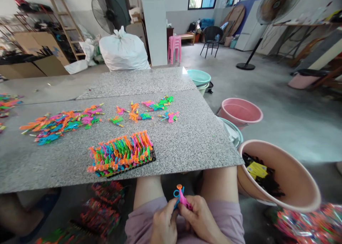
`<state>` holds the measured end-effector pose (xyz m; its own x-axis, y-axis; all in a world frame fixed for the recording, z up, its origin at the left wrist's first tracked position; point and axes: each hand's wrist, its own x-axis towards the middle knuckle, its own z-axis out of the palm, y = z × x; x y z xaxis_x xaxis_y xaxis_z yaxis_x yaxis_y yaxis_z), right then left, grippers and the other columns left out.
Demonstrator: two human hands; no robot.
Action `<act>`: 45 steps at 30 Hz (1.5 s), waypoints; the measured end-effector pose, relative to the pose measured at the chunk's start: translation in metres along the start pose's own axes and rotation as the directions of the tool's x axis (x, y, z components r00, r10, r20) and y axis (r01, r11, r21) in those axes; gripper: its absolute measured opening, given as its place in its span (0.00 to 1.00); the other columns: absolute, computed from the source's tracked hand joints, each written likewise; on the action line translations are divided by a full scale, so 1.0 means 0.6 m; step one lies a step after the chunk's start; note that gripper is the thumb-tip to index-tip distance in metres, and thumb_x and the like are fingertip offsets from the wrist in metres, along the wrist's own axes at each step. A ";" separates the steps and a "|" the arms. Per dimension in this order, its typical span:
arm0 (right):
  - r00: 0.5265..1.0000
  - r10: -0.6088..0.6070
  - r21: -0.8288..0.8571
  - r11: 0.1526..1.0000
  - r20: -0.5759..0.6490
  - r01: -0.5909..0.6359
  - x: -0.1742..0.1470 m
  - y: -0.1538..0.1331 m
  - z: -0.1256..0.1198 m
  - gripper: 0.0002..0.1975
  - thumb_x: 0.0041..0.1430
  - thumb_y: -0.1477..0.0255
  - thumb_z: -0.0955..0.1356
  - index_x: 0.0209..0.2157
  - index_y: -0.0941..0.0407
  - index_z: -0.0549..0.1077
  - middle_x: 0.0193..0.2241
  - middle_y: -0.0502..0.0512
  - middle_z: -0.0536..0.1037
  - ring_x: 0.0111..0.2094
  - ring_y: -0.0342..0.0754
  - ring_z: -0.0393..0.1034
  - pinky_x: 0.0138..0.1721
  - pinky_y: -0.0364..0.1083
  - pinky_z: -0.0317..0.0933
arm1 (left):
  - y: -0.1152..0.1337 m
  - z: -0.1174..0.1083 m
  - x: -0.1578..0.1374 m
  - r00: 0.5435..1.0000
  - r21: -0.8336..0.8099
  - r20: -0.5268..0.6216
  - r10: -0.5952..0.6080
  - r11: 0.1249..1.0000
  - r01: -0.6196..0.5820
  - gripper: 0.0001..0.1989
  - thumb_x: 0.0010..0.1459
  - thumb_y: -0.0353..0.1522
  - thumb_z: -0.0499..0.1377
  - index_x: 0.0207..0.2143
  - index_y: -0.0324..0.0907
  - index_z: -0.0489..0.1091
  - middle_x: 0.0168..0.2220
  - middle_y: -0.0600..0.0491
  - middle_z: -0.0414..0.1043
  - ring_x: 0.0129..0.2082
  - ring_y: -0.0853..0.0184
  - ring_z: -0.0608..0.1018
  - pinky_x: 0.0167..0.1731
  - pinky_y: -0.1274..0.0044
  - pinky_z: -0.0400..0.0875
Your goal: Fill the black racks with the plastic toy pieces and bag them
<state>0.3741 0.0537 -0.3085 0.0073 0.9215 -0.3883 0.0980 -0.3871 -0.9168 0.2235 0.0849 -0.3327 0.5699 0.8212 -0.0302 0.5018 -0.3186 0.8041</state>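
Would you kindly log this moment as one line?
left hand: holding toy | right hand: holding same toy | toy: pink, blue, orange | black rack: on table, holding toys

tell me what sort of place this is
Probably a small workshop, judging by the black grid tray packed with small multicoloured plastic pieces, the speckled grey stone-like tabletop under it and the large knotted white sack beyond.

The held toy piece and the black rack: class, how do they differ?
The left hand and right hand hold the toy piece; the black rack rests on the table. The toy piece is single; the black rack carries many pieces, packed together. The toy piece shows no green; the rack's pieces do. Rounded orange tips appear in both.
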 end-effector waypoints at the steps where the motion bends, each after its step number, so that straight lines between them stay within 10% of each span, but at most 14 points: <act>1: 1.000 -0.012 0.000 1.000 0.005 0.012 -0.002 -0.003 -0.003 0.19 0.57 0.56 0.61 0.20 0.55 0.60 0.13 0.48 0.62 0.14 0.40 0.55 0.17 0.39 0.46 | 0.007 -0.003 0.000 1.000 0.004 0.000 0.000 1.000 0.000 0.20 0.61 0.26 0.48 0.51 0.45 0.73 0.33 0.51 0.80 0.32 0.67 0.82 0.34 0.81 0.75; 7: 0.999 0.037 -0.031 0.999 -0.020 -0.038 -0.022 -0.022 -0.013 0.11 0.49 0.69 0.61 0.16 0.55 0.59 0.11 0.48 0.64 0.14 0.38 0.56 0.17 0.38 0.46 | 0.045 -0.015 -0.003 1.000 0.060 0.001 0.013 0.998 -0.013 0.20 0.59 0.24 0.47 0.47 0.44 0.74 0.32 0.51 0.80 0.28 0.67 0.81 0.31 0.81 0.74; 19: 0.998 0.019 -0.103 0.995 0.054 -0.013 -0.018 -0.022 -0.044 0.16 0.57 0.63 0.63 0.20 0.56 0.61 0.14 0.48 0.66 0.16 0.40 0.60 0.17 0.38 0.49 | 0.052 -0.025 0.013 0.994 -0.157 0.105 -0.015 0.987 0.031 0.19 0.58 0.25 0.48 0.49 0.38 0.72 0.31 0.51 0.76 0.29 0.69 0.78 0.33 0.80 0.72; 30: 0.994 -0.040 -0.125 0.992 -0.098 0.028 -0.005 -0.049 -0.029 0.11 0.52 0.71 0.62 0.18 0.56 0.60 0.13 0.47 0.66 0.13 0.37 0.56 0.15 0.37 0.46 | 0.071 -0.008 0.026 0.980 -0.137 -0.150 -0.129 0.985 0.109 0.16 0.61 0.30 0.51 0.47 0.38 0.75 0.31 0.51 0.79 0.25 0.68 0.78 0.29 0.80 0.72; 38: 0.989 0.143 0.102 0.984 0.047 -0.147 -0.007 -0.059 -0.028 0.16 0.57 0.59 0.63 0.24 0.56 0.64 0.14 0.47 0.67 0.12 0.39 0.59 0.14 0.38 0.52 | 0.069 -0.005 0.032 0.982 -0.246 -0.061 -0.181 0.956 0.161 0.16 0.60 0.28 0.49 0.46 0.37 0.73 0.25 0.53 0.75 0.21 0.69 0.75 0.25 0.80 0.68; 45: 0.964 0.192 0.331 0.911 0.182 -0.244 0.006 -0.051 -0.047 0.30 0.50 0.40 0.63 0.31 0.54 0.59 0.21 0.49 0.74 0.20 0.44 0.71 0.25 0.44 0.68 | 0.064 -0.005 0.040 0.978 -0.471 -0.010 -0.210 0.864 0.180 0.12 0.64 0.32 0.50 0.49 0.41 0.64 0.46 0.45 0.73 0.45 0.64 0.76 0.48 0.73 0.68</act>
<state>0.3994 0.0698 -0.2793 -0.1553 0.8084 -0.5677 -0.2424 -0.5883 -0.7715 0.2545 0.0935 -0.3007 0.4455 0.8744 -0.1923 0.2300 0.0958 0.9685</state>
